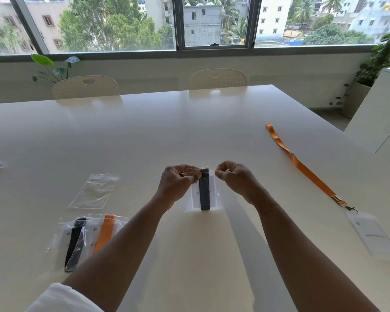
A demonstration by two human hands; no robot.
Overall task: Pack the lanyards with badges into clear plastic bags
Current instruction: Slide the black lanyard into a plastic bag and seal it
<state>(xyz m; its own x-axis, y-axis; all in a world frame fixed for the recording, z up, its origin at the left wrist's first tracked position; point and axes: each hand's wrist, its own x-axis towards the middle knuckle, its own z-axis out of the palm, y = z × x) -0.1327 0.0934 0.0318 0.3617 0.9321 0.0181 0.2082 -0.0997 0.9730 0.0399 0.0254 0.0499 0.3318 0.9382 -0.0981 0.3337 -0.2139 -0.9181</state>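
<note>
White table (189, 122): left hand (178, 183), right hand (232, 176) pinch bag (218, 199) top; dark lanyard (204, 192), badge inside.

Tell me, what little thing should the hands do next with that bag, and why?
Probably pinch along the top of the held bag to seal it. The dark lanyard and badge already sit inside, and the left hand and right hand both grip its top edge. Then it could join the packed bags.
</note>
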